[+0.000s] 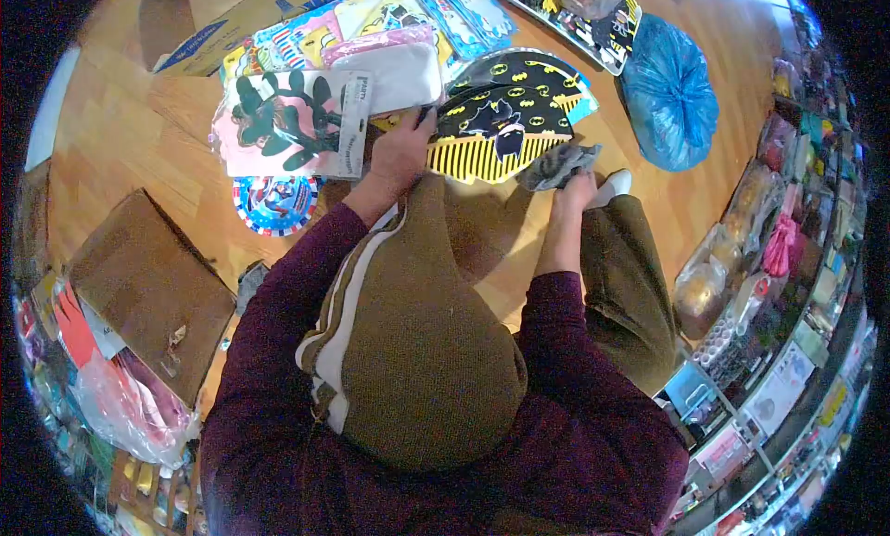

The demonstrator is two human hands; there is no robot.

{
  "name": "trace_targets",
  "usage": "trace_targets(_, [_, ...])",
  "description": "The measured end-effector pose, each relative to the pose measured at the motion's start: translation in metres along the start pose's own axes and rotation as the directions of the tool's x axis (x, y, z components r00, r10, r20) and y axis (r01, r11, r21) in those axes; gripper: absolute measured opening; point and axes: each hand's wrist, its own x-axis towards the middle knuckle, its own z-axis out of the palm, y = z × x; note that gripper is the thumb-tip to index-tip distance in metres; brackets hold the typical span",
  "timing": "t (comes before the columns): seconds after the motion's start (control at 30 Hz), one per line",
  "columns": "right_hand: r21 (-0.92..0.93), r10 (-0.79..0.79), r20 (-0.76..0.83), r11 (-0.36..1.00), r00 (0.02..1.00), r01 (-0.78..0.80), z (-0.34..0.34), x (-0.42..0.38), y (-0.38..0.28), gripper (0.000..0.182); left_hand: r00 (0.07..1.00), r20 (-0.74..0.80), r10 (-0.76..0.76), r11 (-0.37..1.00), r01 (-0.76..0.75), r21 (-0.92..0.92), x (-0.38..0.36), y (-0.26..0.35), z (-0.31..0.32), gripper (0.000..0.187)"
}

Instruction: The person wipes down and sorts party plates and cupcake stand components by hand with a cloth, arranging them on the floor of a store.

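Note:
My left hand (400, 156) is closed on the left edge of a black, fan-shaped party decoration (510, 109) with yellow bats and a yellow-and-black striped border. My right hand (577, 191) grips a crumpled grey cloth (554, 168) at the decoration's lower right corner. Just left of my left hand lies a clear packet of dark green leaf shapes (287, 119), overlapping a white packaged item (400, 75). Below that packet sits a round blue-and-red patterned stack (274, 205), perhaps paper plates.
A tied blue plastic bag (672, 95) stands at the right, near a tray of black-and-yellow items (593, 35). Behind the packets is a cardboard box (241, 26). A brown box (153, 290) lies at left, and stocked shelves (760, 350) line the right side.

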Motion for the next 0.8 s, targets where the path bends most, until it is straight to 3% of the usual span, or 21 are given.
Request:
trace_targets(0.07, [-0.113, -0.021, 0.011, 0.993, 1.0, 0.022, -0.001, 0.001, 0.011, 0.017, 0.97, -0.211, 0.122, 0.991, -0.109, 0.073, 0.009, 0.005, -0.008, 0.022])
trace_targets(0.1, [-0.115, -0.023, 0.013, 0.993, 1.0, 0.024, 0.003, -0.004, 0.008, 0.017, 0.97, -0.213, 0.121, 0.992, -0.108, 0.07, 0.011, 0.002, -0.006, 0.022])
trace_targets(0.17, [-0.268, -0.051, 0.025, 0.962, 0.998, 0.056, 0.01, -0.012, 0.001, 0.015, 0.958, -0.176, 0.225, 0.963, -0.246, -0.11, 0.016, -0.004, 0.0, 0.029])
trace_targets(0.2, [-0.159, -0.068, 0.078, 0.984, 0.995, 0.08, 0.011, -0.008, 0.006, 0.015, 0.958, -0.177, 0.224, 0.963, -0.245, -0.109, 0.016, -0.001, -0.002, 0.029])
trace_targets(0.27, [-0.082, -0.028, 0.052, 0.996, 0.998, 0.032, 0.009, 0.003, 0.011, 0.015, 0.985, 0.169, 0.035, 0.925, 0.032, -0.378, 0.013, 0.01, -0.004, 0.029])
trace_targets(0.3, [-0.003, 0.011, 0.029, 1.0, 1.0, -0.011, 0.011, 0.002, 0.007, 0.015, 0.984, 0.172, 0.035, 0.926, 0.033, -0.376, 0.01, 0.012, -0.004, 0.029])
trace_targets(0.37, [-0.034, 0.004, 0.055, 0.999, 0.998, -0.002, 0.013, -0.002, 0.0, 0.016, 0.976, 0.21, 0.065, 0.822, 0.066, -0.565, 0.007, 0.014, -0.002, 0.037])
trace_targets(0.43, [-0.066, -0.001, 0.078, 0.998, 0.997, 0.007, 0.007, 0.006, 0.001, 0.017, 0.96, 0.281, 0.017, 0.817, 0.149, -0.557, 0.014, 0.014, -0.025, 0.041])
trace_targets(0.5, [-0.224, -0.25, 0.165, 0.933, 0.954, 0.283, -0.006, 0.02, 0.006, 0.017, 0.969, 0.129, -0.212, 0.768, 0.247, -0.591, 0.016, 0.007, -0.059, 0.041])
trace_targets(0.53, [-0.123, -0.169, 0.118, 0.975, 0.979, 0.183, 0.014, -0.007, -0.016, 0.016, 0.967, -0.085, -0.24, 0.853, 0.168, -0.493, 0.012, -0.014, -0.057, 0.039])
trace_targets(0.57, [-0.118, -0.165, 0.107, 0.977, 0.98, 0.178, 0.022, -0.017, -0.017, 0.016, 0.927, -0.3, -0.227, 0.923, 0.107, -0.37, 0.007, -0.04, -0.059, 0.037])
trace_targets(0.63, [-0.377, -0.305, 0.206, 0.852, 0.93, 0.363, 0.031, -0.029, -0.014, 0.016, 0.859, -0.164, -0.486, 0.587, 0.182, -0.789, -0.008, -0.064, -0.086, 0.033])
trace_targets(0.7, [-0.482, -0.31, 0.312, 0.763, 0.898, 0.43, 0.04, -0.042, 0.016, 0.024, 0.88, -0.319, -0.352, 0.899, 0.222, -0.378, -0.027, -0.086, -0.113, 0.037])
trace_targets(0.73, [-0.55, -0.394, 0.421, 0.605, 0.817, 0.575, 0.062, -0.078, 0.001, 0.024, 0.859, -0.282, -0.428, 0.849, 0.275, -0.451, -0.037, -0.101, -0.116, 0.039])
trace_targets(0.77, [-0.542, -0.324, 0.543, 0.569, 0.774, 0.618, 0.064, -0.087, 0.019, 0.027, 0.832, -0.24, -0.5, 0.791, 0.327, -0.518, -0.046, -0.116, -0.114, 0.04])
trace_targets(0.8, [-0.491, -0.29, 0.724, 0.421, 0.626, 0.763, 0.072, -0.101, 0.019, 0.033, 0.837, -0.238, -0.493, 0.796, 0.323, -0.512, -0.055, -0.131, -0.11, 0.04])
